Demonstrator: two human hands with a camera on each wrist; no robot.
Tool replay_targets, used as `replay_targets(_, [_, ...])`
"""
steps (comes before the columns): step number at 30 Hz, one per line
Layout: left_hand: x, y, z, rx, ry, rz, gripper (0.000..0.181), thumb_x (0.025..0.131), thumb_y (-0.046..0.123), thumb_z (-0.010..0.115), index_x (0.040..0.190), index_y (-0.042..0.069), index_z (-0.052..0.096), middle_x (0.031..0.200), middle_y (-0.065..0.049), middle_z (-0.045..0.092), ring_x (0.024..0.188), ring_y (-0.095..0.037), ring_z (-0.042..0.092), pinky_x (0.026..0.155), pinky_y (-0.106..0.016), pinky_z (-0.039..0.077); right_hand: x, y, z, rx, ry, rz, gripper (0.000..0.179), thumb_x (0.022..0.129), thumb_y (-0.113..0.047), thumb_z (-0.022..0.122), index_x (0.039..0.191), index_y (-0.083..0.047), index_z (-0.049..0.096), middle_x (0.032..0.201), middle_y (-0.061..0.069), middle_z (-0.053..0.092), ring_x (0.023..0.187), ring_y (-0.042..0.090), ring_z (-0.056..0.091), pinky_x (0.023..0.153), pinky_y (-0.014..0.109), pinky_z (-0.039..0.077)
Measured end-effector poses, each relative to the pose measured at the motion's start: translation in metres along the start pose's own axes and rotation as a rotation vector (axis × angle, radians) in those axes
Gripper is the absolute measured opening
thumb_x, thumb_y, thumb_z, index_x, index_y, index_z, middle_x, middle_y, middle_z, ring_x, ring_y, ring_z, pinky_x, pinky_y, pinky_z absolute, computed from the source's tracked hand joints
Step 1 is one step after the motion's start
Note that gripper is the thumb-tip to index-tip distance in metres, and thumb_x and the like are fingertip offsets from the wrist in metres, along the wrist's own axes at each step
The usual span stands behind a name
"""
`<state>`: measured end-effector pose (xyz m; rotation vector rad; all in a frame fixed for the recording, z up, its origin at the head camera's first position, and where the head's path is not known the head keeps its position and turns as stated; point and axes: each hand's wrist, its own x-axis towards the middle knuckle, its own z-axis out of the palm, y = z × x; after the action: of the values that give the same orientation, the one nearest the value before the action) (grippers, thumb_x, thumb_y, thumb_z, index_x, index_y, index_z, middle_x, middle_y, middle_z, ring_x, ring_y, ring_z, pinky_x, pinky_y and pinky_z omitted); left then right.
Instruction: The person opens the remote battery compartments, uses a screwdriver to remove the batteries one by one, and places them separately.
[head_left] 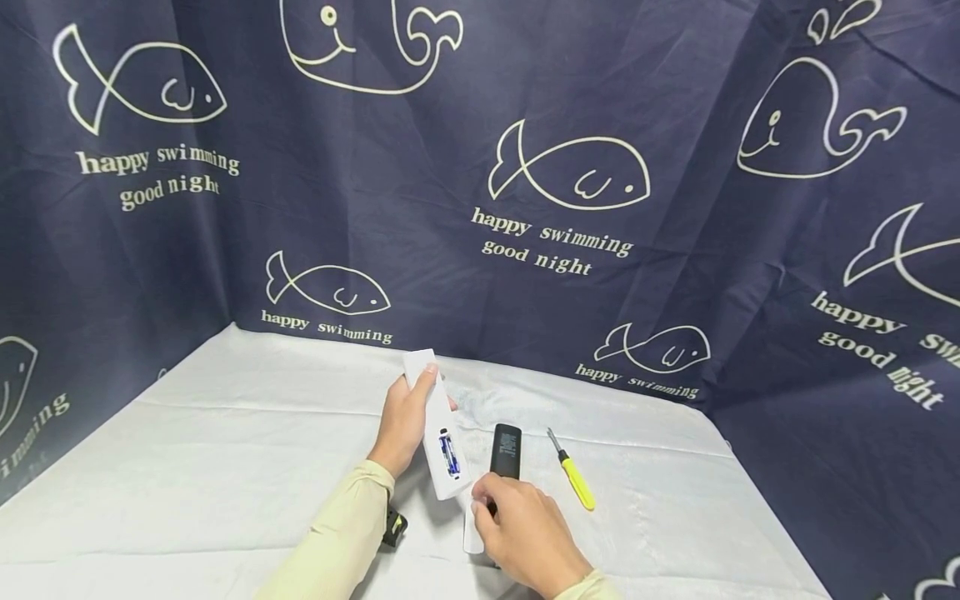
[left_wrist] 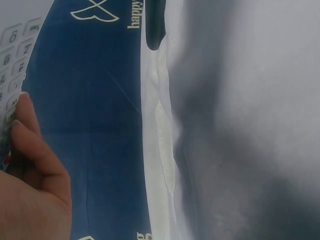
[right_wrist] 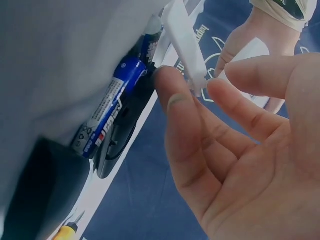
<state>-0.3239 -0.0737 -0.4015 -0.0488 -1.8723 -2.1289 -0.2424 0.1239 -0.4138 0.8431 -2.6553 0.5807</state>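
Observation:
My left hand grips a white remote control, thumb along its back. Its back faces up, and blue batteries show in the open compartment; the left wrist view shows its number keys. My right hand hovers low over the table, fingers loosely bent with nothing between them in the right wrist view. Next to its fingertips lies a white strip-like cover. A black remote control lies just beyond that hand. Loose blue batteries rest by a black plastic part, close to the right fingers.
To the right of the black remote lies a screwdriver with a yellow handle. A black and yellow object sits beside the left forearm, partly hidden by the sleeve. White cloth covers the table, and a dark blue printed curtain hangs behind.

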Motion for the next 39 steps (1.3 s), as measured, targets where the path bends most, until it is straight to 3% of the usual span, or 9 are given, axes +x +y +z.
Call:
replay_targets(15, [0.000, 0.001, 0.001, -0.017, 0.002, -0.012, 0.044, 0.106, 0.042, 0.046, 0.115, 0.003, 0.061, 0.079, -0.015, 0.071, 0.067, -0.021, 0.069, 0.062, -0.030, 0.055, 0.001, 0.007, -0.003, -0.030, 0.054, 0.000, 0.005, 0.087, -0.016, 0.069, 0.090, -0.021, 0.070, 0.075, -0.019, 0.056, 0.067, 0.000, 0.052, 0.058, 0.027, 0.047])
replay_targets(21, [0.000, -0.001, 0.001, -0.024, -0.003, 0.010, 0.045, 0.105, 0.044, 0.048, 0.112, 0.002, 0.061, 0.077, -0.015, 0.070, 0.065, -0.022, 0.068, 0.062, -0.030, 0.055, 0.003, 0.015, -0.008, -0.039, 0.053, 0.044, 0.006, 0.090, -0.018, 0.071, 0.088, -0.023, 0.069, 0.072, -0.021, 0.055, 0.064, -0.001, 0.049, 0.057, 0.026, 0.044])
replay_targets(29, [0.001, -0.003, -0.003, -0.002, 0.003, 0.009, 0.046, 0.104, 0.045, 0.049, 0.111, 0.001, 0.062, 0.076, -0.014, 0.071, 0.068, -0.026, 0.069, 0.061, -0.030, 0.054, 0.004, 0.027, -0.010, -0.067, 0.107, 0.064, 0.007, 0.088, -0.017, 0.071, 0.086, -0.024, 0.069, 0.076, -0.020, 0.061, 0.064, -0.004, 0.051, 0.058, 0.023, 0.046])
replay_targets(39, [0.003, -0.003, -0.005, -0.037, 0.006, -0.012, 0.047, 0.105, 0.043, 0.048, 0.112, -0.002, 0.061, 0.077, -0.014, 0.071, 0.066, -0.022, 0.068, 0.062, -0.029, 0.053, 0.003, 0.054, -0.026, -0.106, 0.163, 0.152, 0.006, 0.088, -0.015, 0.071, 0.088, -0.021, 0.072, 0.080, -0.013, 0.069, 0.068, 0.003, 0.061, 0.062, 0.033, 0.051])
